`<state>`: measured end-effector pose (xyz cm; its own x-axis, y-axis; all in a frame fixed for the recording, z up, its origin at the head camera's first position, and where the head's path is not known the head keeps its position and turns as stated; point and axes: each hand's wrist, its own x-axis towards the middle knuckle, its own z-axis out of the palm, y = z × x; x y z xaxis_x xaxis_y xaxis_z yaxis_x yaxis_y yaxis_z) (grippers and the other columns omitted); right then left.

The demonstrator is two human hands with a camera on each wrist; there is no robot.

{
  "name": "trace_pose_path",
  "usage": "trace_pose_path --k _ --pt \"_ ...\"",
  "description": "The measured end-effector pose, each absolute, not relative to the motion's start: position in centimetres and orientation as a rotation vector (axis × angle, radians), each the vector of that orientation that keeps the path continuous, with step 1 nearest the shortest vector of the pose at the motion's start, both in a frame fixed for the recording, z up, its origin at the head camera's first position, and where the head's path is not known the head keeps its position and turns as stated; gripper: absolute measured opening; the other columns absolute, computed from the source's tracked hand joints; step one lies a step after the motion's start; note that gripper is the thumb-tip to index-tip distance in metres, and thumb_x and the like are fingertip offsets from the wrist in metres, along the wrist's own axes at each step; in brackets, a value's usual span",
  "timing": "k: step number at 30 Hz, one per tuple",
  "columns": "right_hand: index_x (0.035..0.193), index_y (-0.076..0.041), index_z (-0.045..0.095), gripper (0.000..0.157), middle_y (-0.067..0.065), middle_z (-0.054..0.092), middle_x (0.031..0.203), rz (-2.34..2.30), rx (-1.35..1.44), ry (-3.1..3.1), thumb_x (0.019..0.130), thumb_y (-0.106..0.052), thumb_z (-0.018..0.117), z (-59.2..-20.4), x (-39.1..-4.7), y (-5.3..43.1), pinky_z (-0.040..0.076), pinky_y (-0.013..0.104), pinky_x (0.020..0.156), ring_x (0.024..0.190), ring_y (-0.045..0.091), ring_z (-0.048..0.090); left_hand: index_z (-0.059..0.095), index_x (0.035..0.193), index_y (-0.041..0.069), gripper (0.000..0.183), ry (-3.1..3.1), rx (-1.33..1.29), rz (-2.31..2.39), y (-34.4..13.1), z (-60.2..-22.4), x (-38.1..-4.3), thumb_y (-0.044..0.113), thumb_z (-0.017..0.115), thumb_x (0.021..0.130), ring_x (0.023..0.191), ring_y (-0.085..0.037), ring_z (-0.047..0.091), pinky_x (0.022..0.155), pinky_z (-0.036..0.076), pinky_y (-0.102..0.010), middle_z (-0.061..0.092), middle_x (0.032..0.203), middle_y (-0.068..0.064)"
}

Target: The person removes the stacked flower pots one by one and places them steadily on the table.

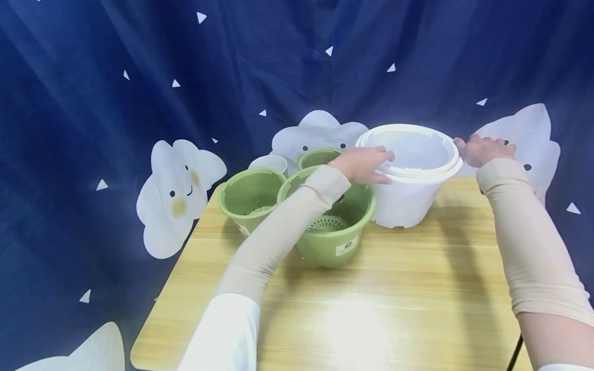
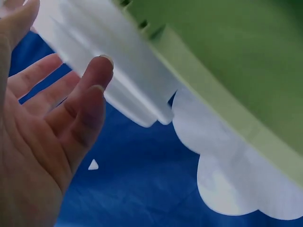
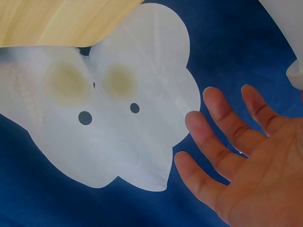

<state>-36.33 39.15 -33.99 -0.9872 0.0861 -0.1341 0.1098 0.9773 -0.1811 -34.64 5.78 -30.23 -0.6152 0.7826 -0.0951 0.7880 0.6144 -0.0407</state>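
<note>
A white plastic flower pot [image 1: 403,206] with a doubled rim stands upright at the back right of the table. At its left rim is my left hand [image 1: 364,164], with extended, slightly bent fingers; the left wrist view shows them beside the white rim [image 2: 123,80], contact unclear. My right hand [image 1: 487,150] is at the opposite side of that rim. Its fingers [image 3: 213,142] spread loosely in the right wrist view, while the thumb is mostly out of frame. A large green pot [image 1: 327,252] with a slotted bottom and a label stands under my left forearm.
Another green pot [image 1: 250,185] stands to the left, with a third green pot [image 1: 320,153] and a smaller white pot [image 1: 269,163] behind. The wooden table [image 1: 380,299] ends near a blue curtain [image 1: 278,41] printed with clouds.
</note>
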Motion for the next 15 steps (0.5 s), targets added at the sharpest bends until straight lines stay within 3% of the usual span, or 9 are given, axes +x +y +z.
trace_pose_path --k 15 --pt "0.155 0.015 0.016 0.101 0.052 0.023 0.148 -0.293 0.161 2.992 0.1 -0.068 -0.001 -34.3 -36.6 39.3 0.021 0.082 0.109 0.135 0.075 0.018 0.055 0.141 0.021 0.041 2.788 1.323 -0.186 6.7 -32.0 -34.6 0.045 0.05 0.107 0.125 -0.017 0.063 0.104 0.053 -0.036 0.065 0.138 0.0"
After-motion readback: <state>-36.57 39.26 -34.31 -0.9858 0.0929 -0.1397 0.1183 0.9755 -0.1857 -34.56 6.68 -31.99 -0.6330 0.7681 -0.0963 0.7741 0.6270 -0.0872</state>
